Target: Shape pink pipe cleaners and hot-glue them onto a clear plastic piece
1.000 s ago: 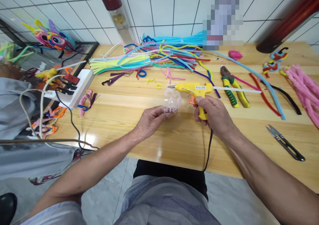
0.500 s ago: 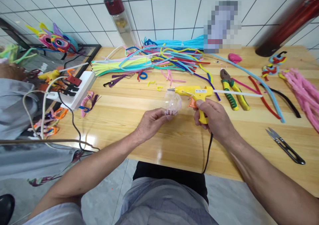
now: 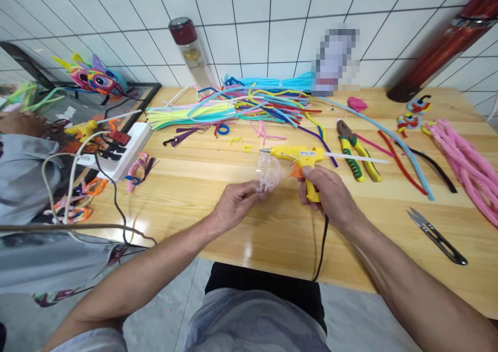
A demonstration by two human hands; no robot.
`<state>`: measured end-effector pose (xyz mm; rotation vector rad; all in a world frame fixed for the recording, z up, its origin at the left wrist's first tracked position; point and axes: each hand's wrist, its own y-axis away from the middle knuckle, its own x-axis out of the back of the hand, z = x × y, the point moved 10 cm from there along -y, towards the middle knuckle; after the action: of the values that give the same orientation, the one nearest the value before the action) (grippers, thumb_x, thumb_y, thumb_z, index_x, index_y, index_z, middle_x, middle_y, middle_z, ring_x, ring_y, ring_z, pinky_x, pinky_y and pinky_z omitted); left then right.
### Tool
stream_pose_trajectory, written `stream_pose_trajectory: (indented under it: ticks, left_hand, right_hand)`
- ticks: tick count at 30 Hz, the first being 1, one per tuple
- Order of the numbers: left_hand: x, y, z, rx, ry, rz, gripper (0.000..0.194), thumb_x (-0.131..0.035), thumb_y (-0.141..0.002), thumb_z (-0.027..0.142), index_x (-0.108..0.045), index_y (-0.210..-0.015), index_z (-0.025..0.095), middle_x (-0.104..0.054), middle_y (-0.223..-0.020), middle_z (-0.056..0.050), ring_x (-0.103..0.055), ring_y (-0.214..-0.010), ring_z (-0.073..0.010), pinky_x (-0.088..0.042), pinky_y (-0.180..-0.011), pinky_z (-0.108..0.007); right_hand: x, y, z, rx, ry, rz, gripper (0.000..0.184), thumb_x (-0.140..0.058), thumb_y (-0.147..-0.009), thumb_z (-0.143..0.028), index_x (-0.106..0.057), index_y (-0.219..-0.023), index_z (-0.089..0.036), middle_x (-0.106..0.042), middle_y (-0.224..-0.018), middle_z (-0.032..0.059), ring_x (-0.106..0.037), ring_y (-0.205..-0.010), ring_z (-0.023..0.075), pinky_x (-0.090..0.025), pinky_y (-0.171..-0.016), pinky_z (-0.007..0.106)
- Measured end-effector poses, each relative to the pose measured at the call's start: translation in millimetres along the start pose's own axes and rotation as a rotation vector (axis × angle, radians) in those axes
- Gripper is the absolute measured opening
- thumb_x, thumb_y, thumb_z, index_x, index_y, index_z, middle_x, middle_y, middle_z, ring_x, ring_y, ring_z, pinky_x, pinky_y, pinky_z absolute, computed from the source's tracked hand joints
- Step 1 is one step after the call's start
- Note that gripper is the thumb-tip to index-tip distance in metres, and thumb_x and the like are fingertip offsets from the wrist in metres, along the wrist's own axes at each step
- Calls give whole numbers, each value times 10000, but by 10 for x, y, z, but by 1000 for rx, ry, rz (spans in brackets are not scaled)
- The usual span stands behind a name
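My left hand (image 3: 243,204) pinches the lower edge of a clear, rounded plastic piece with tooth-like ribs, which looks like a hair claw clip (image 3: 269,174). My right hand (image 3: 324,188) is wrapped round the grip of a yellow glue gun (image 3: 298,154), its index finger by the orange trigger. The gun's metal nozzle points left and lies just above the clip's top edge; whether they touch I cannot tell. A white glue stick (image 3: 356,157) juts from the gun's back. Two small yellow pipe cleaner bits (image 3: 247,148) rest on the table beyond the clip.
Behind my hands lies a heap of coloured pipe cleaners (image 3: 187,116). To the right are pliers (image 3: 352,149), thread snips (image 3: 438,237) and pink fuzzy stems (image 3: 465,167). A power strip (image 3: 128,152) with cords stands left, near another person's sleeve (image 3: 27,170). Bottles stand against the wall.
The whole view has shifted a little, with the table sitting lower in it. Both hands keep their holds, and the clear clip looks slightly turned below the nozzle.
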<state>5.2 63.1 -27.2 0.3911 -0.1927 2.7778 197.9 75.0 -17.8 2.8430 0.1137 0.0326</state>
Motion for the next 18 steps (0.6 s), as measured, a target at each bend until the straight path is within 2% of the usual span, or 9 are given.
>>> stream_pose_trajectory:
  ticks: [5,9,12,18]
  left_hand:
    - [-11,-12,121,-94,19,-3,200,-680,-953,359,-814,-976,213,-815,-1088,-63,-758,-1065,-238,-571,-997,-347]
    - [-12,-3,139,-151,8,4,192,-652,-975,294,-807,-1038,201,-813,-1101,-72,-750,-1117,-236,-570,-1017,-342]
    - [-4,1,141,-189,-3,20,208,-652,-973,269,-802,-1102,206,-812,-1134,-68,-749,-1132,-233,-575,-1030,-345]
    - [-6,-1,161,-235,-19,34,222,-645,-959,195,-806,-1112,201,-812,-1162,-63,-751,-1141,-232,-585,-1039,-360]
  right_hand:
    - [31,-64,41,-9,10,12,368,-660,-846,-541,-560,-759,-198,-609,-493,1,-430,-358,96,-287,-344,209]
    - [104,-66,-7,11,-4,41,362,-654,-844,-542,-563,-768,-200,-602,-492,-5,-416,-349,96,-257,-330,212]
    - [109,-44,-43,33,12,19,367,-648,-853,-549,-558,-763,-204,-601,-482,0,-400,-344,96,-246,-329,218]
    - [69,-53,-6,22,66,-31,392,-637,-868,-570,-535,-744,-212,-621,-499,19,-422,-364,109,-276,-343,232]
